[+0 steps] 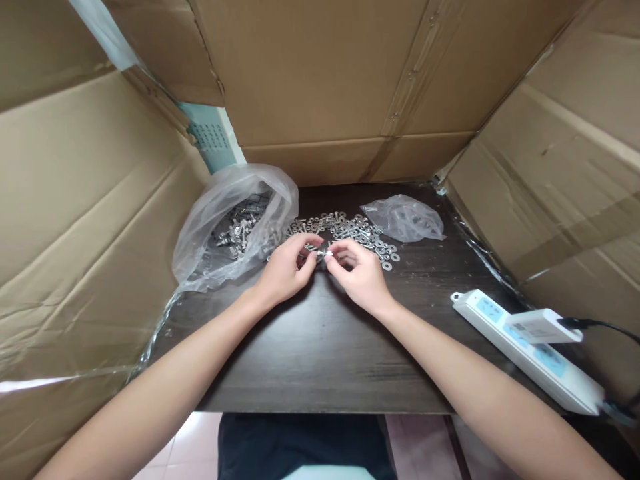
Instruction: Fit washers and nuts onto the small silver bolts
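Cardboard walls (75, 200) close in on the dark table (320, 353) where we work, and no print on them can be read. Toward the far left corner of the table a large clear bag (235, 220) lies open, with metal bolts (237, 233) heaped inside it. Just to its right our left hand (285, 270) rests on the table, its thumb and forefinger closed together on one end of a small bolt (323, 253). Our right hand (363, 273) meets it from the other side, fingertips pinched on the same bolt, so that both hands clamp it between them, just above the table and near its middle. Behind the hands a loose pile of washers and nuts (350, 230) spreads along the far edge. Right of the pile lies a smaller clear bag (405, 219), crumpled. At the right edge a white power strip (530, 353) lies slantwise with a white plug block (543, 327) seated in it; its pale blue markings are too small for us to read. A black cable (605, 325) leads off to the right.
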The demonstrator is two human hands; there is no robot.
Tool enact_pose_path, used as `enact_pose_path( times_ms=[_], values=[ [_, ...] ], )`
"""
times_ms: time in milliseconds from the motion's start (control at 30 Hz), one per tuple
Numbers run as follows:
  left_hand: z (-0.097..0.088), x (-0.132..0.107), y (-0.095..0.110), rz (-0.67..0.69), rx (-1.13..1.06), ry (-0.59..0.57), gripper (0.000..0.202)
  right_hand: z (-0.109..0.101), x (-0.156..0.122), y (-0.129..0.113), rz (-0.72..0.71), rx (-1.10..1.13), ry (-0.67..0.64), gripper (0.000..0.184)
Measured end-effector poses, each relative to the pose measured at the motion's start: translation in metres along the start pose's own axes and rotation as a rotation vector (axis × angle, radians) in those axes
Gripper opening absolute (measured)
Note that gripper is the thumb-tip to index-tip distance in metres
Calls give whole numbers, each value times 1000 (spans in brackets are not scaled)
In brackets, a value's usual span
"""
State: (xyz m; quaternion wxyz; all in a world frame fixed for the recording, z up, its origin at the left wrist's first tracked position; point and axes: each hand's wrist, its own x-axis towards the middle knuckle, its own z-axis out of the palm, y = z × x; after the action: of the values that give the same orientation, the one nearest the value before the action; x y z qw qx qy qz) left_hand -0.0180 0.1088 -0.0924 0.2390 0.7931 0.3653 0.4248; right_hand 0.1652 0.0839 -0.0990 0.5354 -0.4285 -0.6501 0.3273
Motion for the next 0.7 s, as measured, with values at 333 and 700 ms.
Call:
enact_pose_path(
  times_ms=[333, 700],
  values=[
    [12, -9, 18, 78, 66, -445, 17, -4, 7, 10, 113, 92, 266, 24],
    [7, 3, -8, -8, -164, -55, 38, 3, 0, 4, 101, 57, 137, 20]
  ],
)
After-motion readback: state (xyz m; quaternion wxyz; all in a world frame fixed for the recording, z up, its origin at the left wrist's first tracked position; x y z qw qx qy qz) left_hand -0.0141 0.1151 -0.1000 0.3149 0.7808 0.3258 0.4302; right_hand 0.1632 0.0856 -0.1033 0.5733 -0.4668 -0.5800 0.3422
